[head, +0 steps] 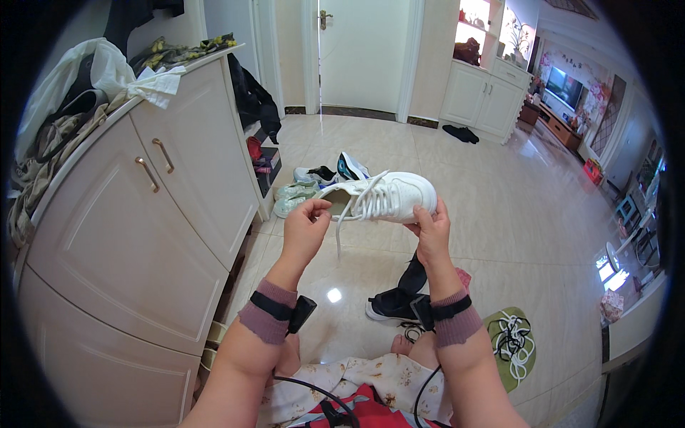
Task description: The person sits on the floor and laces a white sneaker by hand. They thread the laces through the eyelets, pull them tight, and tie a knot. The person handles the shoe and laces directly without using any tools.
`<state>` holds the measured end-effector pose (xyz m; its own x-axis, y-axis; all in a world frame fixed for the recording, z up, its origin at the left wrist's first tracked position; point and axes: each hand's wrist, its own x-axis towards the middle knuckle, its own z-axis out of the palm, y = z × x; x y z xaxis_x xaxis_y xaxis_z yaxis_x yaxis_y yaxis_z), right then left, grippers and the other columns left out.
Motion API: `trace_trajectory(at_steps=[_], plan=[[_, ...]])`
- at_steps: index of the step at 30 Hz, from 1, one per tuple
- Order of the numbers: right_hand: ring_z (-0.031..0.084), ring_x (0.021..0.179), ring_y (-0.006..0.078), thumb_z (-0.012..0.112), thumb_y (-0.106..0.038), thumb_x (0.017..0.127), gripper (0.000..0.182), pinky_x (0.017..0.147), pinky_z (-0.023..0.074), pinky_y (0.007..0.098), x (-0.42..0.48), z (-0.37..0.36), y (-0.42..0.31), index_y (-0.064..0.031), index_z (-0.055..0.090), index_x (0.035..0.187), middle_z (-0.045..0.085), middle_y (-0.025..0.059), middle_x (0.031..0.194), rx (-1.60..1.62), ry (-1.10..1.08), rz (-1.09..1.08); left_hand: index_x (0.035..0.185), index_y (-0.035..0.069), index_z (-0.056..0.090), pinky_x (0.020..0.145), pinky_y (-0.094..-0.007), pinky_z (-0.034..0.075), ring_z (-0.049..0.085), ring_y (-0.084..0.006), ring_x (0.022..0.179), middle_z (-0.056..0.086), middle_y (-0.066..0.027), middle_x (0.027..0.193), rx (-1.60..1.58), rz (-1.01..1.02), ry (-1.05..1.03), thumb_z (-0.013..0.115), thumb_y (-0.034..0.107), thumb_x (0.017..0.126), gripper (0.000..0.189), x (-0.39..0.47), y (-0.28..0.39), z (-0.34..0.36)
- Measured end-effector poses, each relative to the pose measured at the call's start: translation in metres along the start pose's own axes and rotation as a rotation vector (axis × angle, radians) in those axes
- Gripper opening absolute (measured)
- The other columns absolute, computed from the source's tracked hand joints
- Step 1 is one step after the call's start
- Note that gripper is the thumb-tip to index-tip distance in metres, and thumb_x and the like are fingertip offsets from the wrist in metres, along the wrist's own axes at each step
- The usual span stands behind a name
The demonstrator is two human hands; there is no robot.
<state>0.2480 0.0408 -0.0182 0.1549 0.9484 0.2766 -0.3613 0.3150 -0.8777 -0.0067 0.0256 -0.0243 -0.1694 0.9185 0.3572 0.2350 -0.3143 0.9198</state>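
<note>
A white lace-up sneaker (401, 195) is held up in front of me, its toe to the right and its opening to the left. My left hand (306, 224) pinches the collar at the heel end. With its fingers under the toe and the thumb on the side, my right hand (431, 227) supports the front. White laces (374, 199) run through the eyelets, and one loose end hangs below the shoe. Beneath, a black shoe with a white sole (393, 304) rests on the floor, partly hidden by my right forearm.
At left stands a white cabinet (144, 224) with clothes (64, 123) on top. Several shoes (297, 191) sit on the tiled floor beyond the sneaker. A green mat (495, 326) at right bears black and white laces (516, 342). Black slippers (460, 134) lie farther off.
</note>
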Motion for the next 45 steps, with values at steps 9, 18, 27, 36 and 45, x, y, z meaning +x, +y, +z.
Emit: trace_trajectory(at_steps=[9,18,27,36,45], plan=[[0.066,0.099,0.0185,0.062,-0.012,0.090,0.043,0.082,0.0587,0.0344,0.000,-0.001,0.004,-0.0039,0.049,0.130,0.063,0.0087,0.116,-0.077,-0.041,-0.019,0.102,0.001,0.070,0.066,-0.0273,0.051,0.066,-0.0132,0.073,0.073,-0.0075,0.087,0.206,0.079,-0.063,0.071,0.016,0.083,0.024,-0.005,0.004,0.006],[0.065,0.099,0.0164,0.063,-0.009,0.088,0.045,0.081,0.0583,0.0331,0.003,-0.004,0.009,-0.0029,0.051,0.132,0.063,0.0073,0.114,-0.192,-0.064,-0.131,0.096,0.006,0.072,0.054,-0.0257,0.044,0.053,-0.0066,0.062,0.063,0.0049,0.073,-0.412,-0.400,-0.235,0.064,0.021,0.090,0.018,0.003,0.008,-0.005],[0.067,0.093,0.0184,0.062,-0.009,0.088,0.046,0.074,0.0606,0.0349,-0.001,0.002,0.002,-0.0013,0.051,0.132,0.064,0.0095,0.112,-0.160,-0.055,-0.026,0.094,0.008,0.068,0.053,-0.0232,0.040,0.047,-0.0053,0.058,0.052,0.0081,0.065,-0.900,-0.599,-0.153,0.057,0.020,0.095,0.016,0.011,-0.006,-0.018],[0.068,0.092,0.0191,0.062,-0.012,0.089,0.041,0.072,0.0608,0.0352,0.003,-0.005,0.001,-0.0012,0.053,0.128,0.065,0.0100,0.110,-0.176,0.018,0.077,0.099,0.003,0.068,0.062,-0.0277,0.048,0.059,-0.0119,0.066,0.063,-0.0010,0.076,0.345,0.340,0.271,0.061,0.015,0.092,0.015,0.010,-0.010,-0.012],[0.067,0.093,0.0188,0.063,-0.010,0.088,0.043,0.077,0.0599,0.0349,0.004,-0.003,0.007,0.0000,0.052,0.128,0.064,0.0103,0.111,-0.197,-0.001,-0.080,0.099,0.001,0.070,0.067,-0.0346,0.051,0.067,-0.0243,0.072,0.071,-0.0146,0.081,0.166,0.178,-0.157,0.060,0.018,0.092,0.021,-0.011,-0.002,0.016]])
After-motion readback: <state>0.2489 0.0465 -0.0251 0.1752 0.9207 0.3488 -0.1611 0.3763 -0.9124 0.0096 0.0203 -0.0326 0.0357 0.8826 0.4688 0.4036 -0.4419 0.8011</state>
